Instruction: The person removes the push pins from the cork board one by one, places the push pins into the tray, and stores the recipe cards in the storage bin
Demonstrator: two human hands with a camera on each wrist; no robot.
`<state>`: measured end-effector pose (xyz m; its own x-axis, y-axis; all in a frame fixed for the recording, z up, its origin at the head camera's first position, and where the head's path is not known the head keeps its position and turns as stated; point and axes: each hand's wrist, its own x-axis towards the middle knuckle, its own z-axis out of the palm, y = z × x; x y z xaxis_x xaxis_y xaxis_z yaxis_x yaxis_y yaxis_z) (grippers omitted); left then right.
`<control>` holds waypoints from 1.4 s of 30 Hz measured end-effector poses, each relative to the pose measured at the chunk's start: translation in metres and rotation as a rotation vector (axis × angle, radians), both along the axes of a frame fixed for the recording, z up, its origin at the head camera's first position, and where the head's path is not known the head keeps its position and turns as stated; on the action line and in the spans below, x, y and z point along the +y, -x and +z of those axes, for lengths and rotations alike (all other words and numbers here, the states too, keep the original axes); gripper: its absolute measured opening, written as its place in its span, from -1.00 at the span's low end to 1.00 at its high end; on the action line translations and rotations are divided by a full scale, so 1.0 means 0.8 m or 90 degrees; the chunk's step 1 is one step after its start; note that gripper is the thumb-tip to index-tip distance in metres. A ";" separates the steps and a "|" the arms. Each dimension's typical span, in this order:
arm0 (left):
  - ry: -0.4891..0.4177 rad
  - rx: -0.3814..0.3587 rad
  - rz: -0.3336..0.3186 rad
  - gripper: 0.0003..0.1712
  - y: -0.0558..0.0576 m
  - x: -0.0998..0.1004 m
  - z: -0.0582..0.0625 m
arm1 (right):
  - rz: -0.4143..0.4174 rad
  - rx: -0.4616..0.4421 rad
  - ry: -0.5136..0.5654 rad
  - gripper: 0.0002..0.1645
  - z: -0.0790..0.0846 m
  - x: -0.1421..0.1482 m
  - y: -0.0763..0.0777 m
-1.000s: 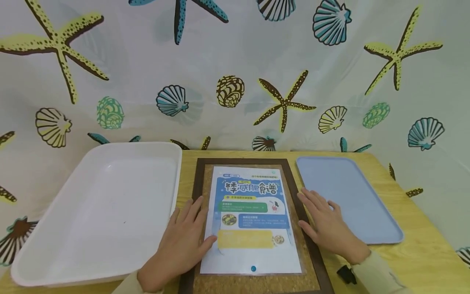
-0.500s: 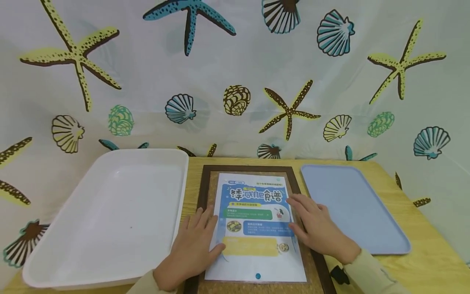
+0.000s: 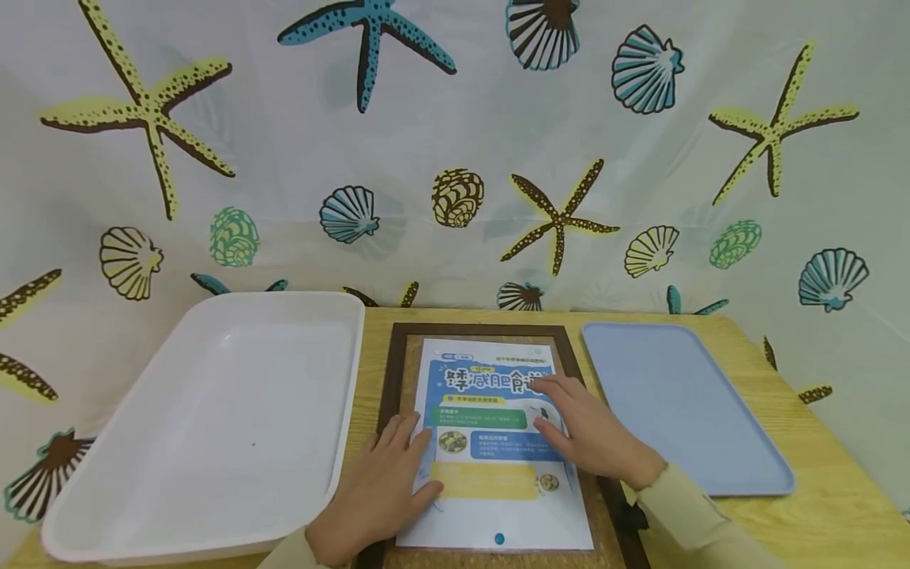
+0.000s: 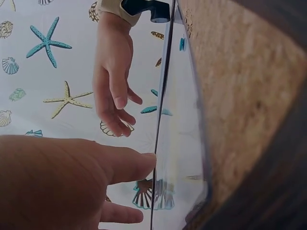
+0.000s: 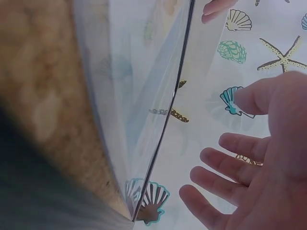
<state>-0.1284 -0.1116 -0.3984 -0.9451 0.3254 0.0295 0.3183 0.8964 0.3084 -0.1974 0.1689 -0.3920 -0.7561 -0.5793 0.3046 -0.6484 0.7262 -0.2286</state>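
Observation:
A printed sheet (image 3: 490,514) with a glossy face and blue, green and yellow blocks lies on a cork board (image 3: 419,371) with a dark brown frame. A small blue dot (image 3: 500,539) shows near its bottom edge. My left hand (image 3: 380,486) is over the sheet's left edge, fingers extended. In the left wrist view its thumb tip (image 4: 148,165) is right at the sheet's surface. My right hand (image 3: 593,431) hovers over the sheet's right half, fingers spread and nothing held; the right wrist view shows these fingers (image 5: 230,163) apart from the sheet.
A large white tray (image 3: 213,427) stands left of the board. To the right lies a flat blue tray (image 3: 682,403). Both rest on a wooden table (image 3: 803,506). Behind hangs a white cloth (image 3: 412,142) printed with starfish and shells. A black object (image 3: 631,518) is at the right wrist.
My right hand has moved left from the frame's right side to above the sheet. The left hand has shifted slightly right onto the sheet's edge. The head view has tilted up a little.

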 end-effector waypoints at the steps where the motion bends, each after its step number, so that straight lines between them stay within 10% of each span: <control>1: -0.003 0.003 -0.003 -0.23 0.000 0.000 0.000 | 0.002 0.002 0.001 -0.44 -0.001 -0.001 0.002; 42: -0.056 -0.038 -0.021 -0.23 0.012 -0.001 -0.022 | 0.061 -0.245 0.099 -0.67 -0.010 -0.077 0.076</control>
<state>-0.1381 -0.1121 -0.4163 -0.9346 0.3556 0.0034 0.3264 0.8542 0.4047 -0.2582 0.1073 -0.3997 -0.7763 -0.6223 0.1003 -0.5579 0.6043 -0.5688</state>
